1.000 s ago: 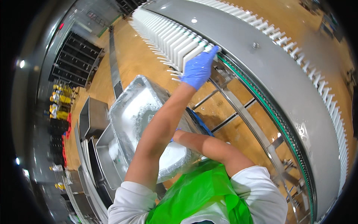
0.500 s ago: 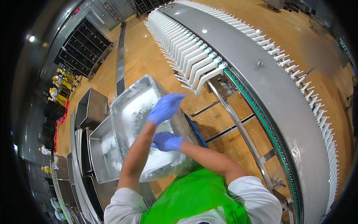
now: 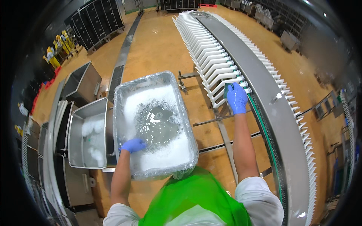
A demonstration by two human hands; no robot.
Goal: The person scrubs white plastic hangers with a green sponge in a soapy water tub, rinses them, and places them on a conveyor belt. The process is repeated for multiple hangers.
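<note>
My right hand, in a blue glove, grips a green scouring pad. It presses the pad at the near end of the row of bent white arms on the conveyor's left side. Over the left side of a plastic-lined tub is my left hand, gloved in blue as well. Its fingers look loosely curled, with nothing visible in them. Greyish water ringed by white suds fills the tub.
The conveyor's long grey top curves along my right, with more white arms on its far side. Left of the tub stands a metal bin with suds inside. Farther left is another steel bin. Black racks stand behind.
My hands have parted from above the tub. The right one has swung right to the white arms with the pad; the left has dropped to the tub's left side. The view has turned.
</note>
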